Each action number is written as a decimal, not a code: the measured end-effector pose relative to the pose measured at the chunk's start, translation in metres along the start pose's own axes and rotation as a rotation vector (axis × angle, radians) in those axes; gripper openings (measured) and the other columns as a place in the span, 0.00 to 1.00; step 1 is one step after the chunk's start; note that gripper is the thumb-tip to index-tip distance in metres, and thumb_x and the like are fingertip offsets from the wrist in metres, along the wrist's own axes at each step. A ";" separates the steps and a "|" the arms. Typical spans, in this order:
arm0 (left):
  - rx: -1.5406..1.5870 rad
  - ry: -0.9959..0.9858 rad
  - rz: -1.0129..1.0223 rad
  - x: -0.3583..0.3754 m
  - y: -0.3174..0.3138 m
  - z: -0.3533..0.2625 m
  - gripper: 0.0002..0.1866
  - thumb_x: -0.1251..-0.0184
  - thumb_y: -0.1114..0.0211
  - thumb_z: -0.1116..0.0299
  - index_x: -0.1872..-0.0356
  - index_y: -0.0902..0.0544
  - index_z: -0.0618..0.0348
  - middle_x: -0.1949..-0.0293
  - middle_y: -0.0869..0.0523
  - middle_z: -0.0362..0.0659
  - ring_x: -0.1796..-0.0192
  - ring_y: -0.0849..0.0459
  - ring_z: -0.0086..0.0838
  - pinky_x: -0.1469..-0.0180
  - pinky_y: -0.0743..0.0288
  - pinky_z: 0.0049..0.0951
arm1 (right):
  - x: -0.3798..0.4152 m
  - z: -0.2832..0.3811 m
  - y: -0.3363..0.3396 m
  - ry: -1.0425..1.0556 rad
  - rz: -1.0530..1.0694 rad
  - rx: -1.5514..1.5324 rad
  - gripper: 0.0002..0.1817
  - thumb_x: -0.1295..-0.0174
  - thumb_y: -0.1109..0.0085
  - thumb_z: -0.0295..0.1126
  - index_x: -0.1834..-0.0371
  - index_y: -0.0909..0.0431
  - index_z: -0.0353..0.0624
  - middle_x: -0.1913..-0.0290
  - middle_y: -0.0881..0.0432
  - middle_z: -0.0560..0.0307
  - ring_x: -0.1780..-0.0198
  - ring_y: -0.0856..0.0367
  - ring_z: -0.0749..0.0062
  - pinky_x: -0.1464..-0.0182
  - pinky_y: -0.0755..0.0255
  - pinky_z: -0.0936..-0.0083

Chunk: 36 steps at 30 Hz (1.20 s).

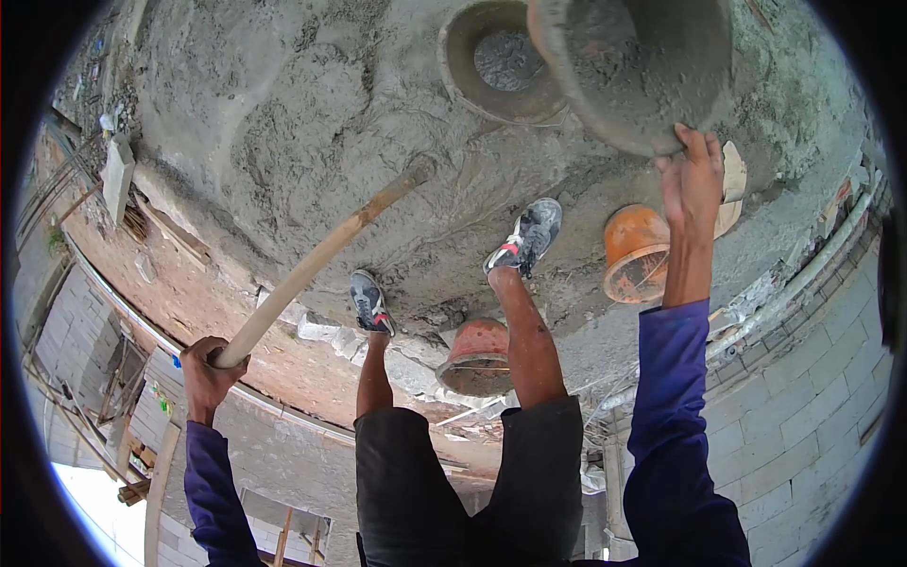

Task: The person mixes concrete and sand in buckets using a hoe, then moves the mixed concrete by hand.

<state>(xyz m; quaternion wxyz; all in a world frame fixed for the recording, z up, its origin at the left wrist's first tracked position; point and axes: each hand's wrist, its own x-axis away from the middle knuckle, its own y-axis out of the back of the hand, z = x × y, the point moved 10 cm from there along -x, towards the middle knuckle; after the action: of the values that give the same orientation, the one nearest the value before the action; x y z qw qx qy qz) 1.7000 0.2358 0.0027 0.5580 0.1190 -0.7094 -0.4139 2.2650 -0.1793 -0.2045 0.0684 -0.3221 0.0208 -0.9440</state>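
Observation:
My left hand [212,376] is closed round the end of a long wooden tool handle [307,267]. The handle slants up to wet grey mortar [283,170]; its working head is hidden there. With fingers at the rim, my right hand [696,184] grips a mortar-coated bucket [699,52], tilted so its inside shows, with wet mortar in it. The bucket is slightly blurred. Beside it stands another bucket [457,71], partly filled with mortar.
An orange bucket [633,236] lies near my right forearm, and a reddish bucket [477,340] is between my legs. My shoes [534,231] stand at the mortar's near side. Broken rubble [326,331] edges the ground at left, and a block wall [803,425] is at right.

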 end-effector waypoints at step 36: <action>0.389 -0.015 0.415 0.152 -0.203 0.058 0.22 0.39 0.28 0.62 0.53 0.32 0.58 0.75 0.16 0.59 0.72 0.15 0.56 0.70 0.22 0.54 | 0.285 -0.487 -0.230 -0.977 0.049 -0.113 0.24 0.38 0.30 0.34 0.45 0.29 0.34 0.55 0.23 0.43 0.62 0.18 0.53 0.60 0.19 0.57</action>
<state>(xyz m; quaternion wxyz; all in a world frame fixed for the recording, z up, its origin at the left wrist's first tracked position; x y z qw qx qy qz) 1.5353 0.0385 -0.0402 0.5920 0.0730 -0.7889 -0.1477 1.7176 0.0052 -0.3984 0.0746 -0.7297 0.0451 -0.6782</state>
